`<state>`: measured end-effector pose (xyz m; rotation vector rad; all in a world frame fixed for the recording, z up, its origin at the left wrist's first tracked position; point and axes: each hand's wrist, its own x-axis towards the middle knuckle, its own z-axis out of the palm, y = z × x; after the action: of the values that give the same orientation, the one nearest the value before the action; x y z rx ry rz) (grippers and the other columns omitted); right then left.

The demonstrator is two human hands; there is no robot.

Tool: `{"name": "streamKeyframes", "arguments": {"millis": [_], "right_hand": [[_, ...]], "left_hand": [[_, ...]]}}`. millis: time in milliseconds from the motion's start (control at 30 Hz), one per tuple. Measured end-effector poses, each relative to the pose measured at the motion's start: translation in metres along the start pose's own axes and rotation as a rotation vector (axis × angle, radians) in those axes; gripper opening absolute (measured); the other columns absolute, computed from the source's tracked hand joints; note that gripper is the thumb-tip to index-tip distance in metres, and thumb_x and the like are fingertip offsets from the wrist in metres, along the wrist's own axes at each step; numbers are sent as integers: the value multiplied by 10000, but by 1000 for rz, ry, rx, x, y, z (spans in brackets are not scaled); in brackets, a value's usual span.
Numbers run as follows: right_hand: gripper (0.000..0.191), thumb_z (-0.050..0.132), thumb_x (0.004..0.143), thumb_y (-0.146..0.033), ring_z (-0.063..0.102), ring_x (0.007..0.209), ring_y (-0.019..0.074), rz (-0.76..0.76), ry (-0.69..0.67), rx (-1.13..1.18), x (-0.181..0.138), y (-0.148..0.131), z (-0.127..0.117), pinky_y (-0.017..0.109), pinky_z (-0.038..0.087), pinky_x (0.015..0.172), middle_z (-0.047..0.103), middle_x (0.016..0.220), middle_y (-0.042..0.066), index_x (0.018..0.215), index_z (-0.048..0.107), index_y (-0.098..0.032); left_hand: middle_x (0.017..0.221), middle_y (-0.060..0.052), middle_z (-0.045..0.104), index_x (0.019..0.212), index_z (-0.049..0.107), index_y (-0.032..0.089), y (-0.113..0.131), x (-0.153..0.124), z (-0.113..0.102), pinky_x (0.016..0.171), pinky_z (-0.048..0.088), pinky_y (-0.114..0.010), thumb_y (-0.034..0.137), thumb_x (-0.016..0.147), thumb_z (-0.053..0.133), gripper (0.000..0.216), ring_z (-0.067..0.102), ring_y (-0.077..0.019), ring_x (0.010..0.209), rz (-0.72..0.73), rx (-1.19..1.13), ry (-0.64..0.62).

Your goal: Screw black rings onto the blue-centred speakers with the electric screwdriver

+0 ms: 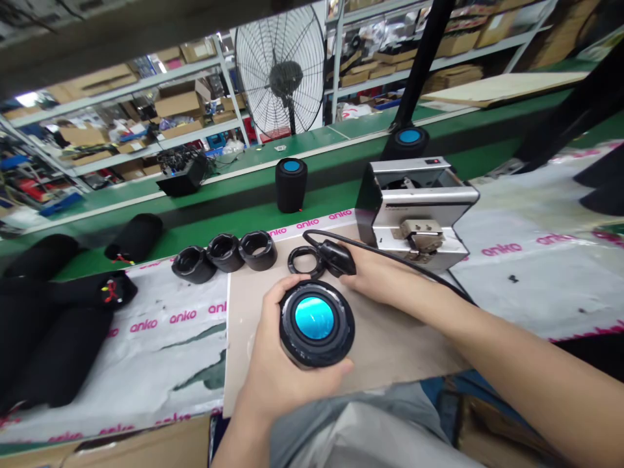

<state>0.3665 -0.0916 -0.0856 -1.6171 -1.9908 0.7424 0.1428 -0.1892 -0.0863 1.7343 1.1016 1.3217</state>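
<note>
- Speaker (pixel 316 322) w/ blue cap: left hand (pixel 273 364) wraps it, upright on board (pixel 390 344).
- Right hand (pixel 373 276) closed on black corded tool (pixel 338 257), probably a driver.
- Risk: cord (pixel 390 255) drags, loose ring (pixel 304 260) may slide off.

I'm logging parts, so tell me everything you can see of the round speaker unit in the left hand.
The speaker unit is a black, plastic-looking cylinder seen end-on, a glossy blue disc inside ribbed black rings. It stands over the tan board, gripped by the left hand, thumb over the near rim. The right hand lies apart behind it.
</note>
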Motion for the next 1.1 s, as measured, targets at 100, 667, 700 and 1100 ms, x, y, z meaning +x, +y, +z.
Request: {"name": "streamKeyframes", "arguments": {"millis": [100, 667, 700, 1100], "right_hand": [[761, 742, 835, -380, 779, 991, 298, 86, 22, -34, -10, -12, -16, 406, 638, 880, 766, 1242, 104, 1567, 580, -245], [829, 1001, 450, -706, 720, 876, 275, -70, 43, 75, -54, -57, -70, 297, 545, 595, 775, 1016, 17, 1166, 795, -343], [849, 986, 462, -747, 730, 914, 286, -73, 5, 98, -51, -50, -75, 304, 572, 624, 778, 1029, 19, 1179, 796, -334], [1010, 1018, 623, -547, 703, 1314, 244, -198, -320, 410, -41, -41, -59, 210, 648, 967, 718, 1370, 47, 1530, 646, -303]], "left_hand": [[1398, -65, 714, 1462, 534, 316, -1, 0, 0, 1022, 656, -420, 144, 609, 977, 976, 770, -315, 1252, -12, -40, -13], [1368, -99, 724, 1396, 498, 275, 6, 9, 18, 1095, 617, -532, 317, 558, 1049, 1004, 754, -370, 1257, -180, -137, 45], [1349, -94, 729, 1395, 492, 275, 5, 9, 18, 1082, 620, -523, 307, 560, 1047, 1003, 762, -363, 1240, -189, -131, 45], [1421, -108, 726, 1371, 493, 274, 9, 14, 19, 1091, 629, -468, 298, 624, 1052, 933, 760, -340, 1301, -67, -150, 33]]}}
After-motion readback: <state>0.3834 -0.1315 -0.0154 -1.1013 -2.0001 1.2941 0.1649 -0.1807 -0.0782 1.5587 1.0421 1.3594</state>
